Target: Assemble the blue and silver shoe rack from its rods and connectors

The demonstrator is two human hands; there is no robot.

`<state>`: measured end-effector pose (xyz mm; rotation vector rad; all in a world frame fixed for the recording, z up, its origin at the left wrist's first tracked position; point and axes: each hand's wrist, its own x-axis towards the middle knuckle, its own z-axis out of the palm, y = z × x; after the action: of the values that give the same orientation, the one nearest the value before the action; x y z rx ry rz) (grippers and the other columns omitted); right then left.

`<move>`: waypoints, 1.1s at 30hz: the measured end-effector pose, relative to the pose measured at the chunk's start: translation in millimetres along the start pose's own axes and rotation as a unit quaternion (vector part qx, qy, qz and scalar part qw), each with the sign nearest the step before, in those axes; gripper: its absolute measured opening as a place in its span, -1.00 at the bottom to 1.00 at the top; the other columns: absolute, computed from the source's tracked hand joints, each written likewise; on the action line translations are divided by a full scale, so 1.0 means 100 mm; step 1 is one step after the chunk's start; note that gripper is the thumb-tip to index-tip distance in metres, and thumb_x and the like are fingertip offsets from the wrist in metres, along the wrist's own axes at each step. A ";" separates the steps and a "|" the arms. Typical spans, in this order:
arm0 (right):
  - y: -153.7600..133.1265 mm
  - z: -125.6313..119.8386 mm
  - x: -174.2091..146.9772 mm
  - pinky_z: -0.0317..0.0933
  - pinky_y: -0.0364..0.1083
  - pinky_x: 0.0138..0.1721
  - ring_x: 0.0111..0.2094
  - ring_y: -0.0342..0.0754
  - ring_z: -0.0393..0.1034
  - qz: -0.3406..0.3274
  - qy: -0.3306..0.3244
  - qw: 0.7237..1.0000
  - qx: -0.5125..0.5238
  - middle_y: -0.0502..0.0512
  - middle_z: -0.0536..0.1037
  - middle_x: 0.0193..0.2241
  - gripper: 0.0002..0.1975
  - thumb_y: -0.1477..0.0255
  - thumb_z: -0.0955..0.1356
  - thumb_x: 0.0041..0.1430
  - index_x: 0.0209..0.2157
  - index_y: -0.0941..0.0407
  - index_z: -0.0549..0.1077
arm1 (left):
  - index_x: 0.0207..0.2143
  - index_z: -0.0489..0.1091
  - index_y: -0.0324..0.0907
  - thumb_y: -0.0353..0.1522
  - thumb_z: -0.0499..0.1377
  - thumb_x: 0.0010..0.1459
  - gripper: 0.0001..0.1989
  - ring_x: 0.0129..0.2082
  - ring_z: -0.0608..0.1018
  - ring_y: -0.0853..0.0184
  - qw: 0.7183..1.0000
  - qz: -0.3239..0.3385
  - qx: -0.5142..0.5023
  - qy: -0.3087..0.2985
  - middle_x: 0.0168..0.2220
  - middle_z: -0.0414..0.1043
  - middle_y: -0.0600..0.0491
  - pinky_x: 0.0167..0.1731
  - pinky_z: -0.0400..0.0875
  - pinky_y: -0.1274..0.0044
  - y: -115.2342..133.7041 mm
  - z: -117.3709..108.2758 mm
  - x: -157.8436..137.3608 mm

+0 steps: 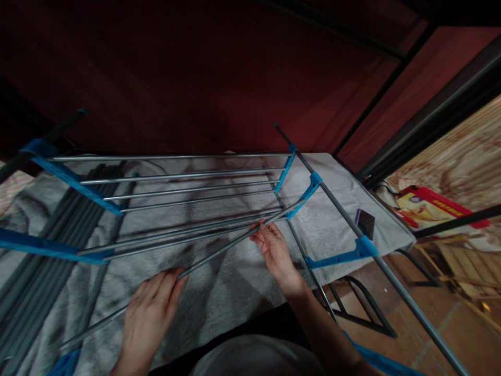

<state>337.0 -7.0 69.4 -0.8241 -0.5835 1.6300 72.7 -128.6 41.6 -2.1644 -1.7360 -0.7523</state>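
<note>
Pinched by the fingers of both left hand (151, 308) and right hand (276, 251), the metal rod (218, 253) slants over the grey cloth (230, 287), its far end by a blue bracket (312, 188) nearer the right hand.

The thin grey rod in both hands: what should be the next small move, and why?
Perhaps the left hand should guide the near end of the thin grey rod toward the left blue bracket that holds two rods: this end is free, while the far end reaches the right blue bracket. I cannot tell if it is seated.
</note>
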 end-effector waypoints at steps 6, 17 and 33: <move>-0.01 0.01 0.02 0.42 -0.11 -0.17 -0.29 -0.14 0.49 0.002 0.002 1.000 0.003 -0.01 0.60 -0.29 -0.80 0.31 0.55 0.04 -0.34 0.05 0.52 | -0.06 0.37 -0.14 -0.27 0.06 0.36 -0.80 -0.31 0.49 0.22 1.000 0.003 0.005 0.004 -0.27 0.50 0.01 -0.20 0.33 0.40 0.01 0.00 0.01; -0.01 0.00 0.02 0.40 -0.11 -0.17 -0.30 -0.14 0.49 0.006 0.000 1.000 0.003 -0.01 0.61 -0.28 -0.80 0.33 0.54 0.04 -0.31 0.05 0.52 | -0.05 0.38 -0.14 -0.26 0.06 0.36 -0.78 -0.31 0.50 0.21 1.000 0.001 0.008 0.004 -0.25 0.52 -0.01 -0.19 0.33 0.40 0.00 0.00 0.00; -0.02 0.00 0.03 0.40 -0.11 -0.18 -0.31 -0.14 0.49 0.010 -0.001 1.000 -0.002 0.00 0.61 -0.31 -0.77 0.31 0.55 0.02 -0.33 0.07 0.52 | -0.06 0.39 -0.13 -0.26 0.08 0.35 -0.79 -0.31 0.49 0.22 1.000 -0.007 0.001 0.004 -0.27 0.51 0.01 -0.20 0.33 0.41 0.01 -0.01 0.01</move>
<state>337.7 -3.5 70.0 -0.8329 -0.5828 1.6483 73.7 -128.2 43.0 -2.1472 -1.7497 -0.7626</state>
